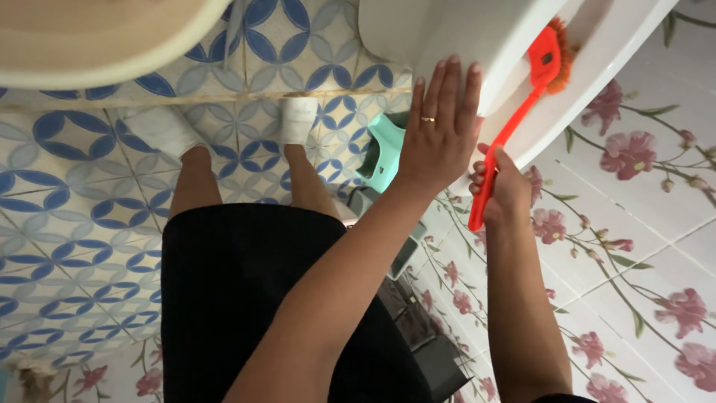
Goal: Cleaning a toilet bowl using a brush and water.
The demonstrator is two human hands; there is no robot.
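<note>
Right hand (498, 190) fisted round lower handle of orange brush (522, 112); bristle head inside white basin (597, 56). Left hand (441, 127) open, flat against basin rim. Brush likely light, stiff plastic, slippery if wet; grip low on handle.

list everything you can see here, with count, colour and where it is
brush: 1, orange-red, bristle head inside the basin, handle in the right hand
basin: 1, white, top right, against the wall
bowl: 1, cream, top left corner, only partly in view
stool: 1, mint green, on the floor under the basin
floor tiles: many, white with blue circles, left half
wall tiles: many, white with pink flowers, right side
socks: 2, white, on the feet
skirt: 1, black, centre bottom
ring: 1, gold, on a left finger
left hand: 1, flat on the basin's outside, fingers spread
right hand: 1, closed round the brush handle
</note>
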